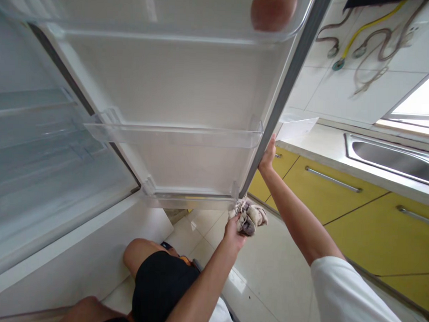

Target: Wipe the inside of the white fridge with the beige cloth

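Note:
A refrigerator door (182, 80) stands swung open before me, its inner side facing me. My left hand (235, 232) is closed around a crumpled, stained cloth (249, 217), which is at the door's lower outer corner. Higher up, my right hand (268, 156) holds the door's grey outer edge; some of its fingers are hidden behind the door. Clear plastic door shelves (180, 135) cross the inner side. In the top one sits a round reddish-brown object (273, 12), partly cut off by the frame.
The refrigerator's interior (41, 183) with glass shelves is at left. Yellow cabinets (326, 198) under a pale counter (328, 137) with a steel sink (393, 160) run along the right. Hoses (367, 28) hang on the tiled wall. My bent legs (161, 281) are above the tiled floor (263, 270).

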A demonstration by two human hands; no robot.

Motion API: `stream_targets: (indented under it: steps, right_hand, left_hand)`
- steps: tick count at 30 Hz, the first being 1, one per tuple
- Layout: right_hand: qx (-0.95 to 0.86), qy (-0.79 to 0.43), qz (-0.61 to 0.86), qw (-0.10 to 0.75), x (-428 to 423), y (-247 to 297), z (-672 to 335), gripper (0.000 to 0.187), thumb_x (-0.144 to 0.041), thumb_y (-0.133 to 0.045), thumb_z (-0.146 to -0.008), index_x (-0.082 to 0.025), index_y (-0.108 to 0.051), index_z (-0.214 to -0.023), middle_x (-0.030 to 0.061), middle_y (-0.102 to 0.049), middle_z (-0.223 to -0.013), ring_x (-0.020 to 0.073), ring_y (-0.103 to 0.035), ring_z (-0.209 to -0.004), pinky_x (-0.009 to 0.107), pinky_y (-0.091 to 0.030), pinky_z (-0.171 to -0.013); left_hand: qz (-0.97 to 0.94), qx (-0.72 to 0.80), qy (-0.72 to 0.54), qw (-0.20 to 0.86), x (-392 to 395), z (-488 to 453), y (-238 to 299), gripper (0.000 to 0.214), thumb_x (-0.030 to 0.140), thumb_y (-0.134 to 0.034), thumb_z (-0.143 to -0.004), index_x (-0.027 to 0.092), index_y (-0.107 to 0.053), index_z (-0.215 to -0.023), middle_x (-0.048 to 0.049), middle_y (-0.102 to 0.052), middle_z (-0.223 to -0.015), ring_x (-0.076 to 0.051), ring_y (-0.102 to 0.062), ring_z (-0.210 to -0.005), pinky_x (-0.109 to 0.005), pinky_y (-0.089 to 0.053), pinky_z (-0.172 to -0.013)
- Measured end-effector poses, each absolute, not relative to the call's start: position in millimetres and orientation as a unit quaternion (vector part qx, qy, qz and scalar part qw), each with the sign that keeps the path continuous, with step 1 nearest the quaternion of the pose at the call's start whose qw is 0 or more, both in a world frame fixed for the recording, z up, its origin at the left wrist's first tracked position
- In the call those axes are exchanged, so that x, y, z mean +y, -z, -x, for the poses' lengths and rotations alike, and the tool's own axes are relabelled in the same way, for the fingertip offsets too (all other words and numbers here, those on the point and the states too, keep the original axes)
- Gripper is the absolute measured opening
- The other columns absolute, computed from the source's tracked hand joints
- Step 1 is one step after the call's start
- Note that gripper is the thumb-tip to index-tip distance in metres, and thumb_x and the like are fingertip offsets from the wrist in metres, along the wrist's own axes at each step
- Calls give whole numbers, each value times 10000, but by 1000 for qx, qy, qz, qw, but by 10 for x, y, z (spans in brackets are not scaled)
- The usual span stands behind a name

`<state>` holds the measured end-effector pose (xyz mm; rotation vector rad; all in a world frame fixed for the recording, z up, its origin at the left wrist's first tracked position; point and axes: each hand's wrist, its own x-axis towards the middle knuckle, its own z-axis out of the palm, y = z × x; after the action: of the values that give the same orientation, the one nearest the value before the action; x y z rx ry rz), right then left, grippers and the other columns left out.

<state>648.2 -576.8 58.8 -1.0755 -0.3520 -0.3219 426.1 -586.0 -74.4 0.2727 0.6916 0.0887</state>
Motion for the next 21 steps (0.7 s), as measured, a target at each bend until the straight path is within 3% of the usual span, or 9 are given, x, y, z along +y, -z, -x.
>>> stream_targets:
  steps: [5, 11, 16, 21]
  right_hand:
    - [-174, 155, 500, 834, -5767, -564, -6506, 635, -821, -561, -770, -197, -663, -828, -18, -632, -754, 143, -655, -743, 318, -612, -772]
    - [-148, 171, 505, 833, -5758, -554, -6518, 583, -770, -546, -823, -196, -650, -815, -18, -627, -759, 125, -628, -699, 264, -589, -672]
    - [-117, 162, 483, 852, -5748, -600, -6472, 462, -600, -539, -924, -160, -662, -858, -27, -648, -777, 83, -587, -671, 194, -552, -684]
    - [-89, 156, 481, 858, -5746, -633, -6413, 427, -544, -542, -950, -144, -651, -853, -37, -627, -757, 84, -576, -675, 173, -541, -700]
  left_hand:
    - [-127, 397, -86, 905, -5565, -3688, 788, 122, 86, -710, -752, 128, -701, -865, -67, -755, -753, -165, -725, -669, -275, -606, -706]
    - [-168, 455, -283, 828, -4909, -3168, 609, 289, 117, -744, -759, 165, -711, -1042, -87, -793, -970, -158, -741, -733, -271, -615, -708]
    - [-244, 454, -474, 714, -4452, -3048, 561, 474, 164, -756, -761, 223, -660, -1222, -100, -736, -1237, -205, -751, -976, -341, -610, -850]
    - [-380, 467, -609, 517, -3962, -3024, 717, 584, 293, -738, -820, 169, -550, -1359, -158, -648, -1356, -237, -664, -1200, -354, -531, -1020]
